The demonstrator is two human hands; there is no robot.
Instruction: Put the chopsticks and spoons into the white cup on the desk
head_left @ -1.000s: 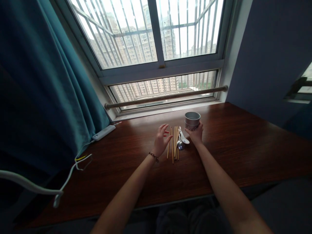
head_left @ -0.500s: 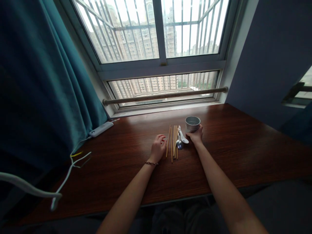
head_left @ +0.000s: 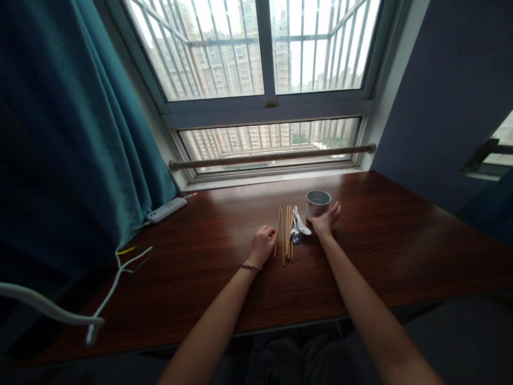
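Wooden chopsticks (head_left: 284, 232), thin and pale brown, lie in a loose bundle on the dark reddish-brown wooden bench (head_left: 401, 240), their length pointing away toward the window. The left hand (head_left: 262, 244) rests on the bench just beside them on their left, its fingers (head_left: 271, 233) curled in toward the palm, the knuckles close to or perhaps touching the nearest stick; the view is too small to tell which. A beaded bracelet (head_left: 250, 267) circles that wrist. Right of the chopsticks lie a white ceramic spoon (head_left: 302, 225) and a shiny metal spoon (head_left: 295, 235), touching or overlapping each other. The right hand (head_left: 325, 222) lies just beyond the spoons, fingers loosely spread, with the fingertips at the base of a small round silver metal cup (head_left: 318, 202) that stands upright on the bench; it does not grip the cup. At the far left of the bench, near the teal curtain (head_left: 80, 149), lies a white power strip (head_left: 165, 210), its white cable (head_left: 116, 278) trailing off the bench edge.
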